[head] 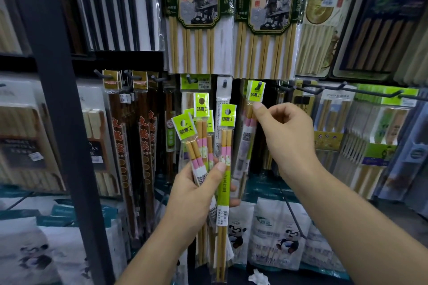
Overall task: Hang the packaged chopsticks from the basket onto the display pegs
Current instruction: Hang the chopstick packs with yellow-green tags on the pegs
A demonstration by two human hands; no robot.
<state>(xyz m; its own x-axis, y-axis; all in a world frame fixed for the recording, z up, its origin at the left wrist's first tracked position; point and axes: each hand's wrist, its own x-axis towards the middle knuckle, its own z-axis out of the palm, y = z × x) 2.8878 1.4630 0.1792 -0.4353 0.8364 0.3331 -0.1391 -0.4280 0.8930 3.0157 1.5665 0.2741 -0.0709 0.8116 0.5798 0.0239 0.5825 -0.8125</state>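
Observation:
My left hand grips a fanned bunch of several chopstick packs, each with a lime-green header card and pink-banded wooden sticks. One more pack of the same kind hangs on a dark peg, the peg passing through the hole in its green header. My right hand is raised beside that pack, its thumb and forefinger pinching the lower edge of the header card. The basket is not in view.
Dark pegs stick out along the middle rail; bare hooks lie to the right. Large bamboo chopstick packs hang above, dark red ones to the left. A black shelf upright stands left. Panda-print bags sit below.

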